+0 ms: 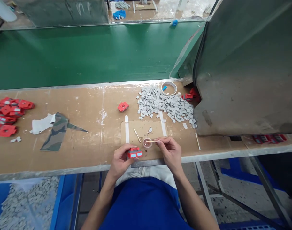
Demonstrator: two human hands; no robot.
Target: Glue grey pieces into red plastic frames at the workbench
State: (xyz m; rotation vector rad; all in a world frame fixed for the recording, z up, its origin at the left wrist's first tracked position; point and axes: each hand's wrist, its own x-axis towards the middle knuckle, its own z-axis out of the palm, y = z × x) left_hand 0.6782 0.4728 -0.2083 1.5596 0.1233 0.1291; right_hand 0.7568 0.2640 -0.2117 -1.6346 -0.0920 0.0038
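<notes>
Red plastic block with two pale pads (134,153) sits low centre, gripped by the left hand (120,158); right hand (170,150) pinches a thin wooden stick (151,141) over the small clear dish (147,142). Best dab lightly, holding the block steady.

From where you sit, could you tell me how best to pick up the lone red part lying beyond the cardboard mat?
Probably by its two long outer sides, coming straight down from above. The red part lies flat on the bench, clear of the grey pile, so fingers have room on both flanks.
</notes>
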